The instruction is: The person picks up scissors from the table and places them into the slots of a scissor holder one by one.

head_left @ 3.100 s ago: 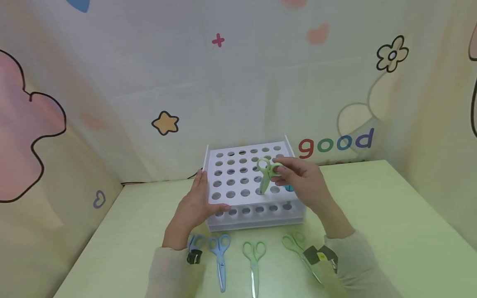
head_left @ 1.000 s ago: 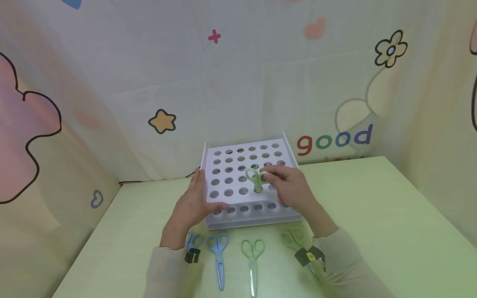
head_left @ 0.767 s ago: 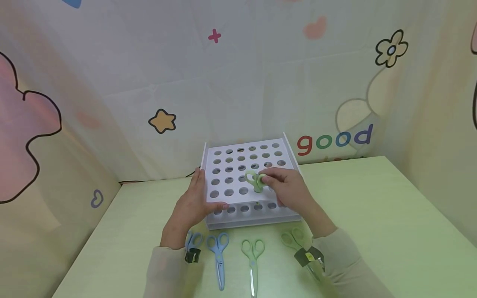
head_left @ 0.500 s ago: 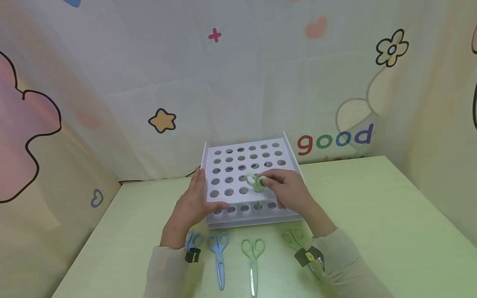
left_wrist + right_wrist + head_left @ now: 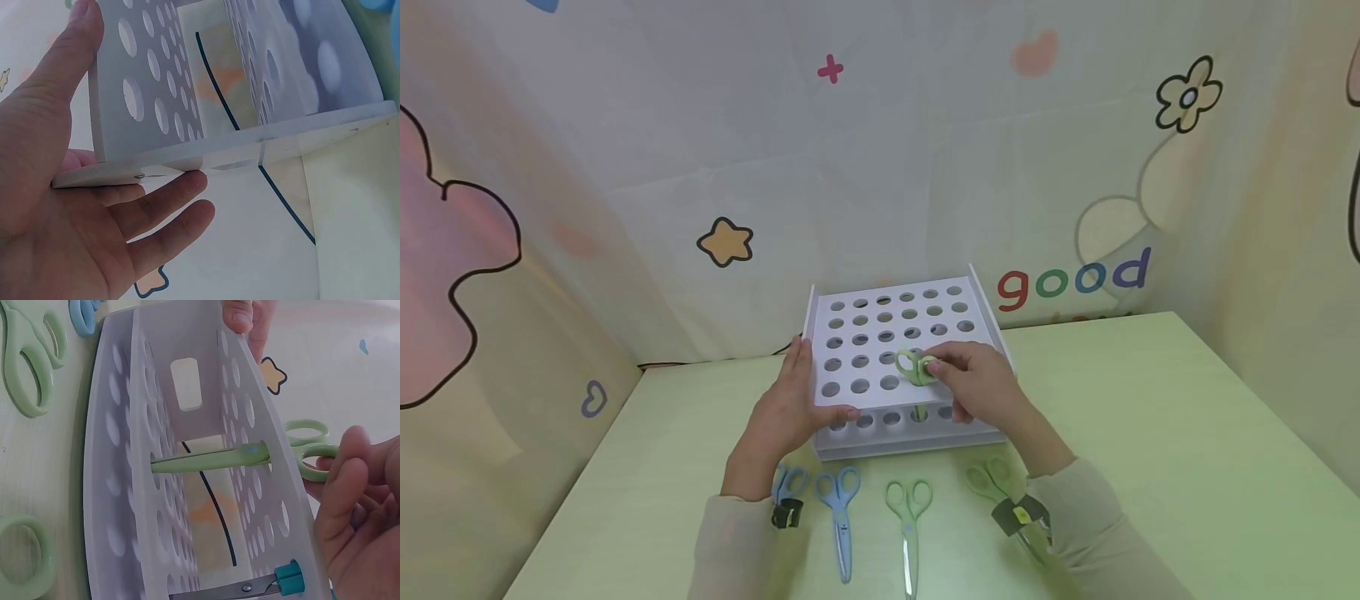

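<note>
A white two-tier rack with rows of round holes stands on the table. My left hand holds its left side, thumb over the top plate and fingers against the outer side panel. By one handle loop, my right hand pinches green scissors standing in a front-row hole. In the right wrist view, their green blade passes through the top plate, its tip at a hole in the middle plate. Another pair of scissors with a teal handle sits in the rack close by.
On the table, before the rack, lie blue scissors, green scissors and, partly under the right wrist, more green scissors. Further blue scissors lie by the left wrist. A printed cloth hangs behind.
My right hand has moved left and down, lowering the green scissors into the front-row hole; their blade now shows below the top plate. The left hand stays on the rack.
</note>
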`<state>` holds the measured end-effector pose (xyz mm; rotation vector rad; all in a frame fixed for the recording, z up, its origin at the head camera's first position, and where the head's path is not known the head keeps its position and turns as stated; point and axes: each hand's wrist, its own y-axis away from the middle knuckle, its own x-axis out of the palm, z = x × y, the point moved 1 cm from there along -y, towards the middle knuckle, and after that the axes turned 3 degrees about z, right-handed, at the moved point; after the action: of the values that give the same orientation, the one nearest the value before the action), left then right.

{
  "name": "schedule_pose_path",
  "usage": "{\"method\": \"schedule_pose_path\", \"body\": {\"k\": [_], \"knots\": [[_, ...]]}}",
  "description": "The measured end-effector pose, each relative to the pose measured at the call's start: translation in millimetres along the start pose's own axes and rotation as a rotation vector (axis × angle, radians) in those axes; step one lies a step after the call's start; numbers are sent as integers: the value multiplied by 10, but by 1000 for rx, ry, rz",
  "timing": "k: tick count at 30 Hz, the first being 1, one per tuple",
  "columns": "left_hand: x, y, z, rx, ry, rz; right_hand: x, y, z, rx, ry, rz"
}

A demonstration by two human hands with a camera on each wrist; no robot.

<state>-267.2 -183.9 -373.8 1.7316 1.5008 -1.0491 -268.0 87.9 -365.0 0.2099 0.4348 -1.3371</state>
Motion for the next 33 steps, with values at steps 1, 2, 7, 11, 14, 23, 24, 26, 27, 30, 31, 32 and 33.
{"method": "schedule_pose_path", "body": {"k": [1,2,7,11,14,23,24,26,27,30,31,32,33], "knots": [[0,2,0,0,1,0,3,1,2,5,-2,2],[0,3,0,-1,1,-1,4,2,4,9,-4,3],[-4,13,-10,-2,-8,-6,7,9,22,32,-13,11],[-8,15,-18,1,-11,-10,10,14,32,43,-18,13],[-8,14,-20,2,-9,-9,14,17,31,45,-21,20],[-9,4,-10,9,-6,-6,-58,63,60,24,-38,25],[-7,4,-7,9,-6,-7,-84,78,75,17,-37,20],[-4,2,-5,11,-6,-8,-152,113,106,1,-50,3],[-1,2,-5,11,-5,-8,-193,132,121,-11,-62,-6],[-2,11,-6,5,0,-9,-321,197,169,-46,-102,-39],[-3,13,-6,6,2,-8,-361,219,177,-56,-116,-50],[-4,14,-7,5,4,-7,-398,240,183,-67,-123,-59],[-6,16,-7,5,9,-6,-432,259,186,-82,-128,-68]]}}
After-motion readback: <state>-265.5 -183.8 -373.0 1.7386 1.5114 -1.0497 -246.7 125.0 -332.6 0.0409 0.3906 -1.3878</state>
